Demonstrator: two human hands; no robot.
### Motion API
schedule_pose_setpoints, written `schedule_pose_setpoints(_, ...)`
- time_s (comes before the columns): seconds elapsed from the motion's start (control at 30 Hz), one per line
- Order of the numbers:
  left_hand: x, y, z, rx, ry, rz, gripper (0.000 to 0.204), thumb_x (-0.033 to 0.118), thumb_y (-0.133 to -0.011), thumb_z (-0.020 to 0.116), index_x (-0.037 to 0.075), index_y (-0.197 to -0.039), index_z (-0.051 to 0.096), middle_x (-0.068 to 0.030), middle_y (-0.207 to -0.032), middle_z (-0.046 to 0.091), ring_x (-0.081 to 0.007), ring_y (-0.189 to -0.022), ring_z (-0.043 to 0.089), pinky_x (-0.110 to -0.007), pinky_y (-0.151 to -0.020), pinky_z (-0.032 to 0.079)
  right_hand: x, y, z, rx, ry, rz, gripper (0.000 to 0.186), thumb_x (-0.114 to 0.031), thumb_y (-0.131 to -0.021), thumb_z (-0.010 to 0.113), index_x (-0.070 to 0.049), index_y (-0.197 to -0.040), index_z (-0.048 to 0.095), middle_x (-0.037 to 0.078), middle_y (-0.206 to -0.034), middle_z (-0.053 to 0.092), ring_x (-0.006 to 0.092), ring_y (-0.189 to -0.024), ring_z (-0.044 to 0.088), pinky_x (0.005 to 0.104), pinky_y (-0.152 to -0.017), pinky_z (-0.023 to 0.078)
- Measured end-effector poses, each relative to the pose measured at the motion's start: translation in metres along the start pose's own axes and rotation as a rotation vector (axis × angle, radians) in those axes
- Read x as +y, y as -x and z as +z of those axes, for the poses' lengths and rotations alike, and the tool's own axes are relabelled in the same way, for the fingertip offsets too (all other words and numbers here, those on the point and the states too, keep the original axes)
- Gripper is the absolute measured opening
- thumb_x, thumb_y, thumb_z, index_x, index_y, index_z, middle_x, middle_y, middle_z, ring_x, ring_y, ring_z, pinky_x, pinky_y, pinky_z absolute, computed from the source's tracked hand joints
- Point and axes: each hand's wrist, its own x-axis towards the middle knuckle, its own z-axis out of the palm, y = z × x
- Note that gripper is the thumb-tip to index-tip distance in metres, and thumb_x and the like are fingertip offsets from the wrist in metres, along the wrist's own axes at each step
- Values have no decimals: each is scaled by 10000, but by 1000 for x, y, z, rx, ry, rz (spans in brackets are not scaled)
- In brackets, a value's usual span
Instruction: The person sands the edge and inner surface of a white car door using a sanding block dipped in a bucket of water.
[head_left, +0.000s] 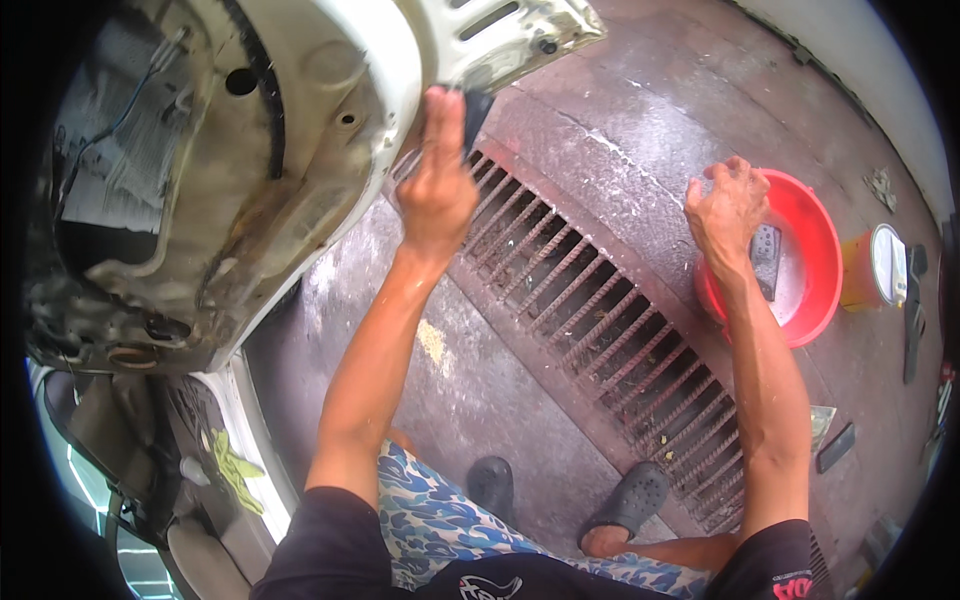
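Note:
My left hand (436,180) grips a dark pad (476,120) beside the curved white edge of a car panel (405,60), with bare metal, holes and wiring on its inner side. My right hand (728,205) is over a red bucket (820,230), its fingers apart and loosely bent, with nothing visible in them. Inside the bucket a grey block with dark spots (765,262) lies in whitish liquid, partly hidden by my hand.
A rusty floor grate (570,300) crosses beneath me, near my dark clogs. At right stand a yellow can (862,275) and dark long tools (915,320); a small dark block (835,448) lies lower. A green cloth (240,460) rests on white bodywork at lower left.

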Motion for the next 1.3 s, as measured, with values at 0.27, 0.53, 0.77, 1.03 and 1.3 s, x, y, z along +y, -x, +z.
schedule_pose_setpoints(0.27,-16,15,-9,59,-108,88,806,-114,-829,525,154,-1584,431,-65,-1621,449,-149,-554,673,-246,-416,493,4,0,2,10,14,-10,289,-290,-828,723,-85,-1029,764,107,-1342,597,352,-1295,459,539,-1037,394)
schedule_pose_setpoints(0.53,-49,27,-16,-13,-195,185,870,-146,-814,528,208,-1601,419,26,-1649,413,-73,-504,586,-238,-417,479,3,0,2,-27,39,-11,316,-318,-845,701,-95,-1061,760,112,-1335,604,365,-1292,469,542,-1033,410)
schedule_pose_setpoints(0.77,-34,7,-26,-220,-185,271,813,-160,-810,557,223,-1527,531,17,-1547,553,-101,-712,717,-249,-460,490,5,-1,7,-37,43,-15,317,-322,-846,707,-91,-1054,767,115,-1330,605,376,-1291,467,548,-1030,416)
schedule_pose_setpoints(1.03,-25,1,-27,-333,-272,231,787,-157,-857,496,227,-1543,484,54,-1605,469,-194,-712,724,-288,-600,631,2,3,9,-27,41,-17,323,-306,-827,720,-87,-1059,768,115,-1336,607,369,-1292,470,544,-1025,418)
schedule_pose_setpoints(1.3,1,-36,19,-275,-192,266,847,-135,-830,500,210,-1597,405,2,-1609,468,-134,-474,617,-280,-470,592,2,1,8,11,11,-2,315,-290,-793,726,-97,-1039,768,116,-1340,606,351,-1285,466,536,-1004,411)
